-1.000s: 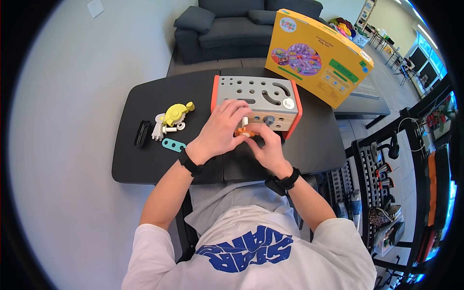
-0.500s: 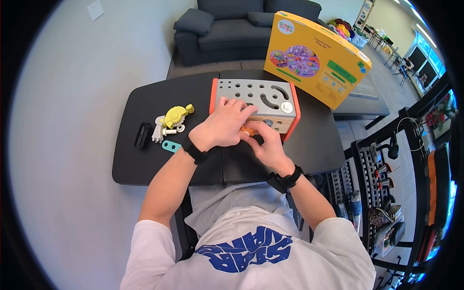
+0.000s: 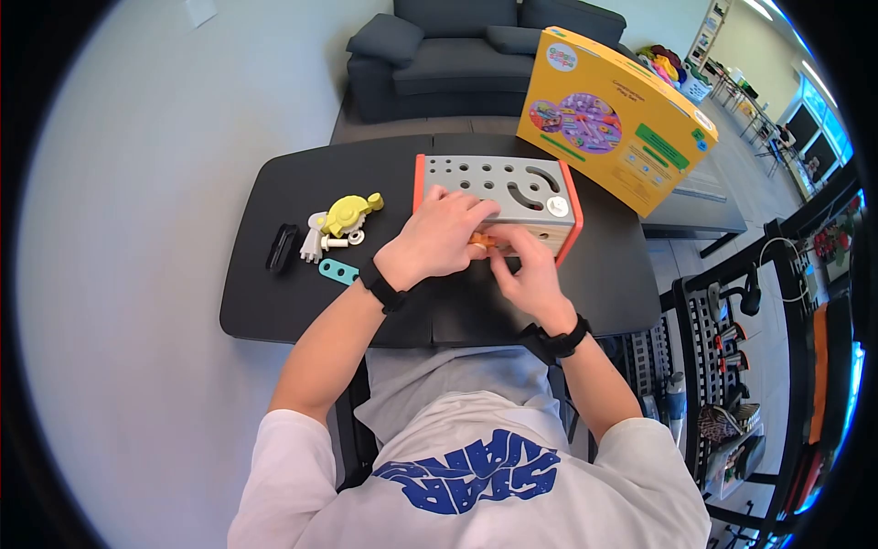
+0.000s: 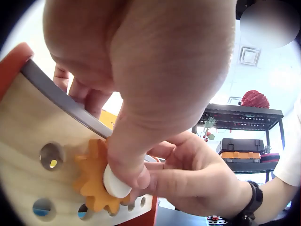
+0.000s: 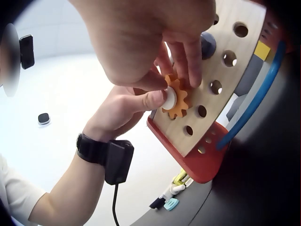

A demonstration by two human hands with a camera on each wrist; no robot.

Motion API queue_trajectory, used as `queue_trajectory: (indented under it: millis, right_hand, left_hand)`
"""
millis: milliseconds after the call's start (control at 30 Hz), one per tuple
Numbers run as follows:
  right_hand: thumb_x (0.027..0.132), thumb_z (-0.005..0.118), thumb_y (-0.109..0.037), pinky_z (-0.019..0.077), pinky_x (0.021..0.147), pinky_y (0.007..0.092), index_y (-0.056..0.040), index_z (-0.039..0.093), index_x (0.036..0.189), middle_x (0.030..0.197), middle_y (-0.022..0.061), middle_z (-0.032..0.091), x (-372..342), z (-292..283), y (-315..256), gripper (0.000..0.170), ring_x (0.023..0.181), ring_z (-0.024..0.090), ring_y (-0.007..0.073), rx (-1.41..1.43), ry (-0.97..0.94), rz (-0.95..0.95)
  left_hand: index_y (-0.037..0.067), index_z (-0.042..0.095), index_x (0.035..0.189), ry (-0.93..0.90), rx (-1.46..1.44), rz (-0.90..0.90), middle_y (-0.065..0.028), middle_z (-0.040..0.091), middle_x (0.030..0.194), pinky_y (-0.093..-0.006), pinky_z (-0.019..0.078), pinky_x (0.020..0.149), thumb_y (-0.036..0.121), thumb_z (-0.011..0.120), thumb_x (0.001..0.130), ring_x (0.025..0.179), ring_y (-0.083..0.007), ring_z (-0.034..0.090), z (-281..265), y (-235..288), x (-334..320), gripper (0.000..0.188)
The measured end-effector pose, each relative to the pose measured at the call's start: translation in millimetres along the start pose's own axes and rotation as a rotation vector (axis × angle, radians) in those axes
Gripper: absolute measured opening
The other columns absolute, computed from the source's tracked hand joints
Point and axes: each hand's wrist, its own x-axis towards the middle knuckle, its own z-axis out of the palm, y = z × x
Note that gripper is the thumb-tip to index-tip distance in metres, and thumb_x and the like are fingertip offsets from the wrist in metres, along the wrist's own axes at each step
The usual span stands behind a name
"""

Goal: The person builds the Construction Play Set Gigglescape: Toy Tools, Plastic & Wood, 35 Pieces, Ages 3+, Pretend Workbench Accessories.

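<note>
An orange toy gear (image 5: 177, 101) lies against the pale wooden side of a toy workbench (image 3: 494, 172), with the head of a white bolt (image 4: 115, 181) at its centre. My left hand (image 3: 444, 236) rests its fingers over the bench's grey top while its thumb presses the bolt head. From the other side, my right hand (image 3: 530, 279) pinches the gear near the bolt, thumb and fingertips at its edge. The bolt's shaft is hidden behind the gear. A dark grey knob (image 5: 208, 45) sits in the same wooden side, beside the right fingers.
Left on the black table (image 3: 302, 316) lie a yellow toy piece (image 3: 347, 216), a white bolt (image 3: 335, 242), a teal strip with holes (image 3: 338, 271) and a black object (image 3: 283, 249). A yellow box (image 3: 613, 119) stands behind the bench. Shelving (image 3: 722, 366) is at right.
The gear and white bolt have moved from in front of the bench up against its wooden side. My left fingers have moved onto the bench top; the bolt's shaft, seen earlier, is now hidden.
</note>
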Motion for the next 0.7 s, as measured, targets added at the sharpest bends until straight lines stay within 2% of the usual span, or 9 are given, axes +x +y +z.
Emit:
queue_trajectory:
  millis: [67, 100, 133, 200, 333, 433, 467, 533, 700]
  right_hand:
    - [0.086, 0.067, 0.002, 0.0582, 0.079, 0.0382, -0.0038, 0.066, 0.112, 0.106, 0.0143, 0.069, 3, -8, -8, 0.027, 0.093, 0.070, 0.0321, -0.056, -0.001, 0.060]
    - [0.085, 0.067, 0.002, 0.0563, 0.083, 0.0389, -0.0037, 0.067, 0.110, 0.104, 0.0123, 0.069, 4, -9, -4, 0.026, 0.096, 0.069, 0.0310, -0.153, 0.059, -0.045]
    - [0.085, 0.067, 0.002, 0.0563, 0.083, 0.0389, -0.0037, 0.067, 0.110, 0.104, 0.0123, 0.069, 6, -11, -4, 0.026, 0.096, 0.069, 0.0310, -0.149, 0.060, -0.046]
    - [0.084, 0.069, -0.001, 0.0514, 0.094, 0.0420, -0.0036, 0.066, 0.109, 0.109, 0.0109, 0.068, 13, -18, -6, 0.025, 0.109, 0.064, 0.0311, -0.294, 0.059, -0.193]
    - [0.086, 0.072, -0.010, 0.0433, 0.104, 0.0480, -0.0040, 0.066, 0.110, 0.120, 0.0111, 0.064, 20, -15, -5, 0.026, 0.122, 0.056, 0.0327, -0.426, 0.076, -0.197]
    - [0.087, 0.073, -0.019, 0.0374, 0.109, 0.0525, -0.0038, 0.065, 0.114, 0.129, 0.0128, 0.059, 22, -12, -1, 0.032, 0.129, 0.051, 0.0343, -0.521, 0.021, -0.175]
    - [0.088, 0.074, -0.022, 0.0359, 0.110, 0.0524, -0.0033, 0.064, 0.117, 0.130, 0.0129, 0.059, 21, -11, 0, 0.036, 0.129, 0.051, 0.0342, -0.516, -0.002, -0.170]
    - [0.088, 0.074, -0.024, 0.0344, 0.111, 0.0524, -0.0028, 0.063, 0.119, 0.131, 0.0131, 0.058, 23, -11, 0, 0.039, 0.130, 0.050, 0.0341, -0.510, -0.021, -0.166]
    - [0.087, 0.075, -0.026, 0.0342, 0.109, 0.0491, -0.0024, 0.061, 0.121, 0.132, 0.0131, 0.058, 23, -10, -2, 0.043, 0.129, 0.050, 0.0334, -0.529, -0.023, -0.164]
  left_hand:
    - [0.011, 0.065, 0.121, 0.066, -0.135, 0.008, -0.0098, 0.068, 0.120, -0.0393, 0.0391, 0.101, 0.022, 0.082, 0.083, 0.115, -0.0294, 0.062, 1, -7, -3, 0.043]
    - [0.011, 0.065, 0.121, 0.065, -0.130, 0.004, -0.0098, 0.068, 0.120, -0.0393, 0.0391, 0.101, 0.022, 0.082, 0.083, 0.115, -0.0294, 0.062, -1, -12, -5, 0.043]
    - [0.009, 0.068, 0.115, 0.125, -0.228, 0.052, -0.0093, 0.069, 0.120, -0.0393, 0.0415, 0.101, 0.020, 0.080, 0.085, 0.114, -0.0292, 0.063, -5, -19, -7, 0.034]
    - [0.008, 0.071, 0.109, 0.183, -0.326, 0.102, -0.0087, 0.070, 0.119, -0.0392, 0.0439, 0.102, 0.019, 0.077, 0.087, 0.114, -0.0291, 0.064, -11, -35, -13, 0.025]
    - [0.003, 0.072, 0.101, 0.471, -0.281, -0.157, -0.0095, 0.073, 0.106, -0.0386, 0.0538, 0.090, 0.016, 0.073, 0.090, 0.104, -0.0290, 0.068, -13, -87, -31, 0.017]
    - [0.003, 0.072, 0.104, 0.274, -0.091, -0.577, -0.0150, 0.071, 0.109, -0.0399, 0.0539, 0.091, 0.018, 0.069, 0.091, 0.106, -0.0323, 0.068, -16, -135, -58, 0.020]
    - [0.003, 0.072, 0.104, 0.277, -0.088, -0.577, -0.0150, 0.071, 0.109, -0.0399, 0.0539, 0.091, 0.018, 0.069, 0.091, 0.106, -0.0323, 0.068, -9, -153, -71, 0.020]
    - [0.006, 0.072, 0.112, 0.163, 0.083, -0.784, -0.0129, 0.070, 0.116, -0.0458, 0.0514, 0.096, 0.020, 0.068, 0.090, 0.112, -0.0345, 0.064, 3, -180, -93, 0.026]
    - [0.009, 0.070, 0.119, 0.071, 0.179, -0.840, -0.0128, 0.068, 0.124, -0.0503, 0.0497, 0.099, 0.015, 0.066, 0.087, 0.118, -0.0345, 0.062, 12, -185, -118, 0.034]
